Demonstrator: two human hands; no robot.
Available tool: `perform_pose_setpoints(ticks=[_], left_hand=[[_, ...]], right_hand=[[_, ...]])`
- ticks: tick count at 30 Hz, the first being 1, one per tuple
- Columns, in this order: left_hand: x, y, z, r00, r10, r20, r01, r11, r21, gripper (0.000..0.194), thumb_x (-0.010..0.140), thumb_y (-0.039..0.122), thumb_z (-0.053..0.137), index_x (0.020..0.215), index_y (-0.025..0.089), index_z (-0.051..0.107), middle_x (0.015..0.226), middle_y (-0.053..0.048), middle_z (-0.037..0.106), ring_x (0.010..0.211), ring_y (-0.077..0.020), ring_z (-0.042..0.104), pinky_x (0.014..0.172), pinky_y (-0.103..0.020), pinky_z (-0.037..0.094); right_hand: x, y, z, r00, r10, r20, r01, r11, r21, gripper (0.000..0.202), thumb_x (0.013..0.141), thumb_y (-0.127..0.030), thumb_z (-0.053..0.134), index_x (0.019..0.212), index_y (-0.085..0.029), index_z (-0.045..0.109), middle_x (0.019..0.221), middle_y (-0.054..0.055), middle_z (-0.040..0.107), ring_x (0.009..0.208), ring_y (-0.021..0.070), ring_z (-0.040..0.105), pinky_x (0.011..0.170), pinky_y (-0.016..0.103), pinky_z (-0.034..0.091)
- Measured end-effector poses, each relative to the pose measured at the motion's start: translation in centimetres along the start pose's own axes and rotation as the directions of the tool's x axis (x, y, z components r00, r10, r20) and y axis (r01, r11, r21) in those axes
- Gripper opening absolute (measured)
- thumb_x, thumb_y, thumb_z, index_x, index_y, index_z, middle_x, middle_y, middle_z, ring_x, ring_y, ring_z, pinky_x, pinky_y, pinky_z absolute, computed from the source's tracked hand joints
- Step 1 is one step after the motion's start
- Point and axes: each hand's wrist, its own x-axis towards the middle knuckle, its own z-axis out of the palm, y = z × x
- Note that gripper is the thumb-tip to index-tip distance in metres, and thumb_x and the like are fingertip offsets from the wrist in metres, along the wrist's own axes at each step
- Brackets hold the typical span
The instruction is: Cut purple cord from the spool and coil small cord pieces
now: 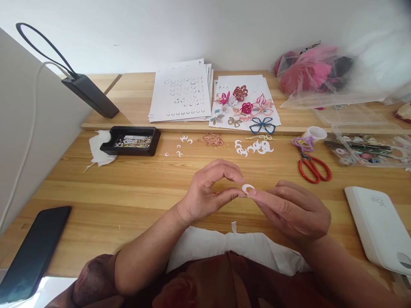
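Observation:
A small white crescent (247,187) is held between both hands above the wooden table. My left hand (213,188) touches its left side with thumb and index fingertips, the fingers curved. From the right, my right hand (293,209) pinches its lower edge between thumb and fingers. Beyond the hands lie a heap of white crescents (263,147), a group of copper-coloured wire rings (212,139) with thin stems, and a few loose small white pieces (180,153).
Red-handled scissors (314,169) and a white cup (316,133) lie right, near a clear box (369,149). A black tray of beads (154,143) and a phone (35,248) are left. Papers (160,94) and wire flowers (240,93) sit behind; a white power bank (375,222) is right.

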Motion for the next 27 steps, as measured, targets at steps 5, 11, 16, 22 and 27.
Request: perform_pose_setpoints(ticks=[5, 11, 16, 22, 27], left_hand=[[0.0, 0.2, 0.0, 0.999, 0.040, -0.008, -0.039, 0.999, 0.029, 0.016, 0.085, 0.020, 0.084, 0.095, 0.019, 0.073, 0.097, -0.006, 0.074, 0.092, -0.0167, 0.070, 0.087, -0.030, 0.057], [0.0, 0.3, 0.0, 1.000, 0.030, 0.000, -0.030, 0.998, 0.059, 0.006, 0.088, 0.022, 0.081, 0.092, 0.020, 0.077, 0.096, -0.006, 0.073, 0.090, -0.0162, 0.071, 0.085, -0.029, 0.058], [-0.1, 0.2, 0.0, 1.000, 0.008, 0.030, -0.009, 0.999, 0.035, 0.003, 0.090, 0.023, 0.080, 0.090, 0.020, 0.078, 0.095, -0.006, 0.073, 0.091, -0.0160, 0.071, 0.085, -0.029, 0.058], [0.0, 0.1, 0.0, 0.995, -0.064, 0.074, 0.068, 0.996, -0.053, 0.007, 0.092, 0.020, 0.076, 0.086, 0.018, 0.076, 0.090, -0.006, 0.072, 0.085, -0.0148, 0.069, 0.082, -0.027, 0.057], [-0.5, -0.5, 0.6, 0.961, -0.267, 0.078, 0.278, 0.931, -0.236, 0.013, 0.086, 0.023, 0.083, 0.094, 0.016, 0.076, 0.090, -0.007, 0.073, 0.083, -0.0154, 0.069, 0.077, -0.027, 0.058]], right_hand=[[0.0, 0.0, -0.2, 0.999, -0.033, 0.018, 0.034, 0.999, -0.017, 0.061, 0.089, -0.001, 0.069, 0.143, -0.030, 0.064, 0.072, -0.002, 0.070, 0.060, 0.0160, 0.056, 0.058, 0.032, 0.049], [0.1, -0.1, 0.0, 1.000, -0.017, 0.011, 0.018, 0.999, -0.032, 0.051, 0.090, -0.004, 0.072, 0.133, -0.030, 0.068, 0.071, -0.002, 0.068, 0.058, 0.0151, 0.055, 0.058, 0.031, 0.049], [0.3, -0.1, 0.1, 0.999, -0.048, 0.003, 0.048, 0.998, -0.037, 0.034, 0.091, -0.006, 0.073, 0.118, -0.026, 0.072, 0.071, -0.002, 0.068, 0.059, 0.0138, 0.056, 0.060, 0.029, 0.050], [0.5, -0.5, 0.7, 0.992, 0.127, -0.014, -0.124, 0.985, 0.124, 0.016, 0.091, -0.009, 0.075, 0.100, -0.022, 0.075, 0.068, -0.003, 0.068, 0.055, 0.0100, 0.052, 0.053, 0.024, 0.044], [0.5, -0.6, 1.8, 0.871, 0.487, 0.057, -0.478, 0.816, 0.324, 0.007, 0.088, -0.014, 0.076, 0.085, -0.020, 0.076, 0.060, -0.005, 0.065, 0.049, 0.0074, 0.048, 0.048, 0.023, 0.038]])
